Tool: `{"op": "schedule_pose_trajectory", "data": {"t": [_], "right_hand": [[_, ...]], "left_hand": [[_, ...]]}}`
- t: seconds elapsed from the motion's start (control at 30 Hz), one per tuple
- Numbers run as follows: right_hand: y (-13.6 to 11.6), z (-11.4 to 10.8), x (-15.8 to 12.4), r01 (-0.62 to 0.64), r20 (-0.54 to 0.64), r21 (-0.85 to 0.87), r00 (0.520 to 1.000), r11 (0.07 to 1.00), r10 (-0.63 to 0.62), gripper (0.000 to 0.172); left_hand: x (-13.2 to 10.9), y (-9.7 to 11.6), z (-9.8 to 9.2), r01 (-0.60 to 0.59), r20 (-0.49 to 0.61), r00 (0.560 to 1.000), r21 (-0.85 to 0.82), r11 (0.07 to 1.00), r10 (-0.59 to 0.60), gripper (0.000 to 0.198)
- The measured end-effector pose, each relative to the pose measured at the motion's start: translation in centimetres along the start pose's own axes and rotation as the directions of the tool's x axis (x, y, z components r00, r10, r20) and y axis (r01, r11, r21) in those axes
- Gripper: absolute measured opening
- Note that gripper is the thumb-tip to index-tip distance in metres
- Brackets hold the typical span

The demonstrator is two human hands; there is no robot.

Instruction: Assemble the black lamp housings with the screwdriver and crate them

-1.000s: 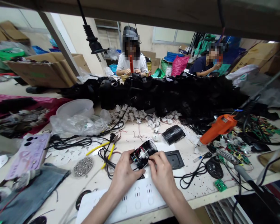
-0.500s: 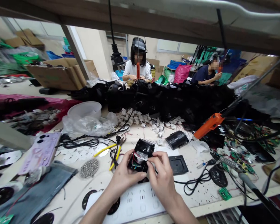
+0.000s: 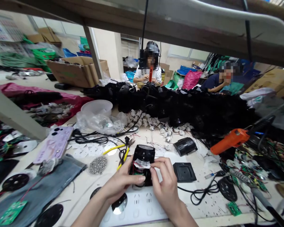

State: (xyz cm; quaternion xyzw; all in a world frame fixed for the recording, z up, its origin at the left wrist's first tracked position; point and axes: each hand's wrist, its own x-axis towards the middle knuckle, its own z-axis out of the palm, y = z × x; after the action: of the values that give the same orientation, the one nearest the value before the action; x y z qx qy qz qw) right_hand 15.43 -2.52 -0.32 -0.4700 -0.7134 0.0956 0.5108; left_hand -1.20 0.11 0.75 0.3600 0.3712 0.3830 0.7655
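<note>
My left hand [image 3: 120,181] grips a small black plastic housing [image 3: 144,152] from its left side, thumb across the lower front. Inside the opening sit thin red wires and a white and clear piece [image 3: 142,164]. My right hand [image 3: 165,180] has its thumb and index finger pinched at the right end of that white piece. Just right of my right hand lies a square black plastic part [image 3: 184,172], with a curved black cover [image 3: 185,146] behind it. A white power strip [image 3: 142,205] lies under my wrists.
Yellow-handled pliers [image 3: 126,155] and a pile of screws [image 3: 98,165] lie on the left. An orange electric screwdriver [image 3: 229,141] hangs at the right, above circuit boards and a soldering iron [image 3: 262,198]. Black material [image 3: 175,105] heaps across the back; two people sit beyond.
The view has shifted, so the bench appears further right. The housing is tipped more upright in my left hand, and my right fingers stay on the white piece. The orange screwdriver has swung.
</note>
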Motion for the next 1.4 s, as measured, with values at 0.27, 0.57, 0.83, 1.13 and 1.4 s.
{"op": "schedule_pose_trajectory", "data": {"t": [0.27, 0.57, 0.83, 1.13, 1.4], "right_hand": [[0.6, -0.4, -0.4, -0.035, 0.027, 0.004, 0.999, 0.999, 0.035, 0.02], [-2.4, -1.8, 2.2, -0.006, 0.362, -0.055, 0.932, 0.998, 0.026, 0.029], [-2.0, -0.2, 3.0, -0.001, 0.474, -0.187, 0.876, 0.982, 0.091, 0.024], [-1.2, -0.4, 2.2, 0.035, 0.393, -0.068, 0.919, 0.997, -0.005, 0.023], [-1.0, -0.7, 1.4, 0.256, 0.231, -0.051, 0.943, 0.965, -0.238, 0.031]], "left_hand": [[0.5, -0.2, 0.8, 0.136, -0.02, 0.988, -0.332, 0.933, -0.151, 0.05], [1.1, -0.8, 1.5, 0.139, -0.11, 0.977, -0.324, 0.936, -0.184, 0.042], [1.1, -1.3, 2.0, 0.104, -0.178, 0.97, -0.302, 0.948, -0.163, 0.044], [1.5, -1.4, 1.8, 0.089, -0.181, 0.97, -0.364, 0.927, -0.164, 0.04], [0.6, -0.7, 1.5, 0.049, -0.044, 0.997, -0.254, 0.966, -0.062, 0.034]]}}
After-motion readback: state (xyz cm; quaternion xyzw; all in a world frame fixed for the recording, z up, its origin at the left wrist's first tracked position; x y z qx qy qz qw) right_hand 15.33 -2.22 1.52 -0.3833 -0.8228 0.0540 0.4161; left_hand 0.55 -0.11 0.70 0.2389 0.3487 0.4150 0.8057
